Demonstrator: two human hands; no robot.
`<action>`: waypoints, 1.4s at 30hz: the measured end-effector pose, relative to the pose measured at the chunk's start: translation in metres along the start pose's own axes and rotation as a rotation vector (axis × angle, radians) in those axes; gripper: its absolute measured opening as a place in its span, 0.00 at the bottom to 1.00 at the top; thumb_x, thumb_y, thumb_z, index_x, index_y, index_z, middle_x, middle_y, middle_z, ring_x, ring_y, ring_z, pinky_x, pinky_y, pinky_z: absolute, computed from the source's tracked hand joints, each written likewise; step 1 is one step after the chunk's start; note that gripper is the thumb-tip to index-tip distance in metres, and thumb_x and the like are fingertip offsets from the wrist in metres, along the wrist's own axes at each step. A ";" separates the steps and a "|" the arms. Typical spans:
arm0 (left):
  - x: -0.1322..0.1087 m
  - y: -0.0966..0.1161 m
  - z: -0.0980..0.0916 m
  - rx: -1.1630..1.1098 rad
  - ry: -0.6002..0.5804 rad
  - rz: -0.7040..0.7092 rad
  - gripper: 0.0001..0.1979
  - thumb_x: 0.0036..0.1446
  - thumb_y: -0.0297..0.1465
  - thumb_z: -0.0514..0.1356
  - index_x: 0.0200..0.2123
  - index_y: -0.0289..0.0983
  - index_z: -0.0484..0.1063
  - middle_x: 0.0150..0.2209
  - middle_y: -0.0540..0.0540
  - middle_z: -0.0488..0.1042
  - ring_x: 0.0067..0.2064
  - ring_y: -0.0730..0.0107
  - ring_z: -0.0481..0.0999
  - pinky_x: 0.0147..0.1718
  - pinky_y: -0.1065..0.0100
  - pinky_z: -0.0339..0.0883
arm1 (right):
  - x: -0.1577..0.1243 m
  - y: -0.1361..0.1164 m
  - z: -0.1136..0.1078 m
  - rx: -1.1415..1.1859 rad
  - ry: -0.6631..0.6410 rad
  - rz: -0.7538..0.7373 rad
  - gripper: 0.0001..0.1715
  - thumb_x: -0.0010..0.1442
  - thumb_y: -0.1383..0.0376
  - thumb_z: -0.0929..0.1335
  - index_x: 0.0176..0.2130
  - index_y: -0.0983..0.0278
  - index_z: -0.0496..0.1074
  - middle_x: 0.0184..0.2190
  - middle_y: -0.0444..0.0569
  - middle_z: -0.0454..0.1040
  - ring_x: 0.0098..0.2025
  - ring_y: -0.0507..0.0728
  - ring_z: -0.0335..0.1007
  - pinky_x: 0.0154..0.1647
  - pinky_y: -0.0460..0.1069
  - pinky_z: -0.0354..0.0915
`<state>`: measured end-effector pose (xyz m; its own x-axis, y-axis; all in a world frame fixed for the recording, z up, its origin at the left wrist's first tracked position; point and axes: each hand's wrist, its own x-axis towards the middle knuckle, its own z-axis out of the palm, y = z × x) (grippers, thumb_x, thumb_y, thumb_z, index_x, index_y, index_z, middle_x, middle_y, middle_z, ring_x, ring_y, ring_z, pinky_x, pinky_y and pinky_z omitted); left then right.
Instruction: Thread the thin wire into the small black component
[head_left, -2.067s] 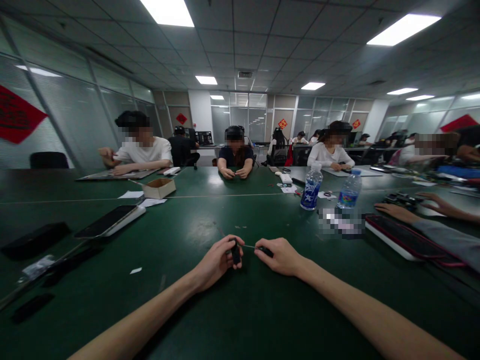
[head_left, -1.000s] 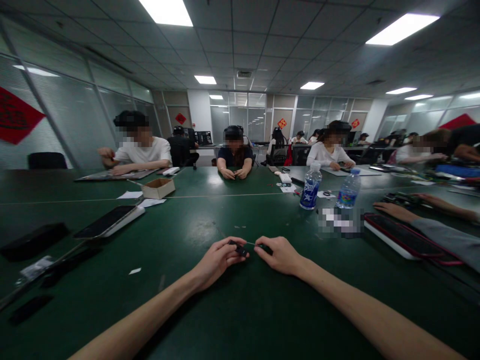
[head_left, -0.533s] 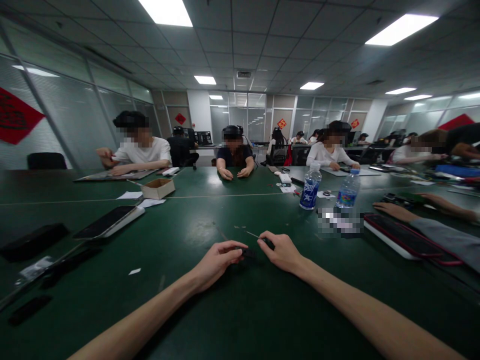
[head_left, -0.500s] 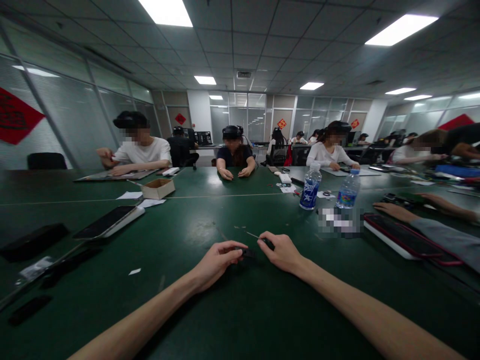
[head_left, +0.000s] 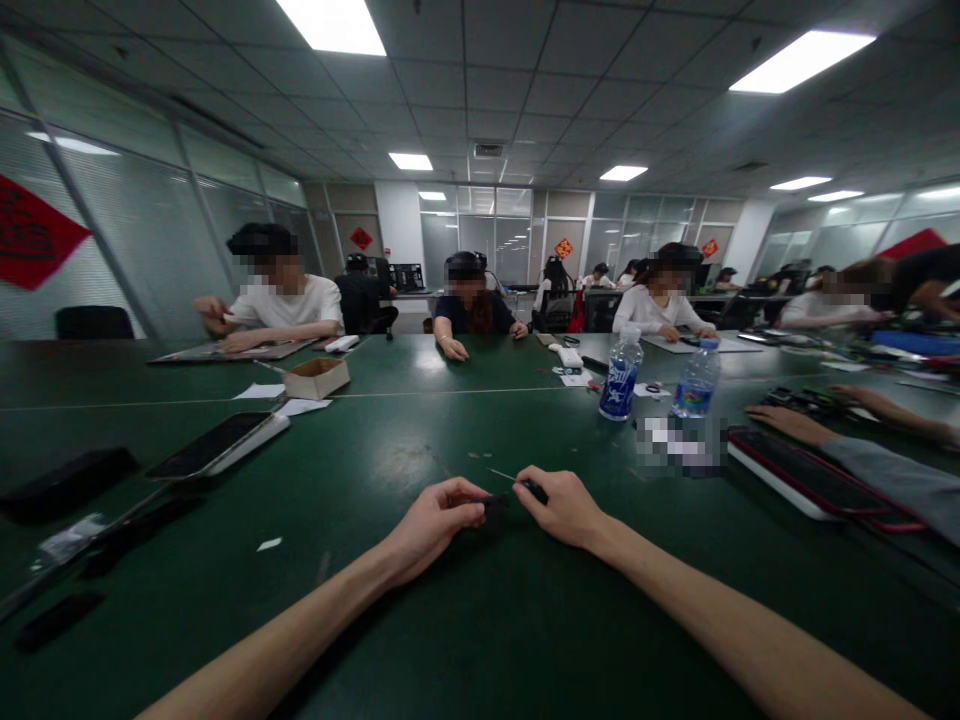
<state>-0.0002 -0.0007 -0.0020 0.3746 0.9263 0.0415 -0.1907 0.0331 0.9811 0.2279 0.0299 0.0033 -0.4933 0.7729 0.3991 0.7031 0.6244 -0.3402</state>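
A tiled grey ceiling [head_left: 559,110] with rectangular light panels [head_left: 334,22] extends above the green table [head_left: 525,620]. Left of the table: framed glass partition [head_left: 135,210]; black chair [head_left: 94,322] at the far-left edge. Beyond the table: white pillar [head_left: 400,230], glazed wall panels [head_left: 514,235].

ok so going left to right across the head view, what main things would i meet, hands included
Long black object, dark-screened device, open cardboard box, left hand, small black part, right hand holding a thin-shafted tool, blue-labelled bottle, blue-capped bottle, red-edged device.
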 end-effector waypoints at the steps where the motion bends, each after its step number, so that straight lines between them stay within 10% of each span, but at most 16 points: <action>1: 0.000 0.000 0.000 -0.017 0.000 -0.001 0.10 0.49 0.27 0.63 0.37 0.33 0.72 0.34 0.45 0.73 0.37 0.70 0.71 0.40 0.67 0.61 | 0.000 0.000 0.001 0.000 -0.002 0.000 0.18 0.65 0.56 0.58 0.43 0.62 0.70 0.27 0.46 0.73 0.27 0.52 0.68 0.30 0.45 0.59; 23: -0.001 0.003 -0.003 -0.232 0.021 -0.026 0.23 0.49 0.18 0.58 0.50 0.35 0.66 0.47 0.40 0.68 0.49 0.61 0.72 0.56 0.57 0.58 | 0.000 0.002 0.001 0.032 -0.037 -0.058 0.16 0.65 0.56 0.59 0.43 0.62 0.70 0.26 0.44 0.72 0.25 0.50 0.65 0.28 0.45 0.57; 42: 0.000 0.004 0.000 -0.265 0.013 -0.055 0.19 0.55 0.27 0.59 0.51 0.35 0.64 0.47 0.36 0.71 0.44 0.62 0.75 0.47 0.60 0.65 | -0.001 0.001 -0.001 0.033 -0.065 -0.082 0.16 0.64 0.56 0.60 0.42 0.62 0.70 0.27 0.45 0.73 0.26 0.50 0.66 0.31 0.45 0.59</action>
<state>-0.0014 -0.0007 0.0019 0.3800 0.9249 -0.0147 -0.4017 0.1794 0.8980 0.2300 0.0300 0.0034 -0.5812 0.7242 0.3712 0.6425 0.6883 -0.3367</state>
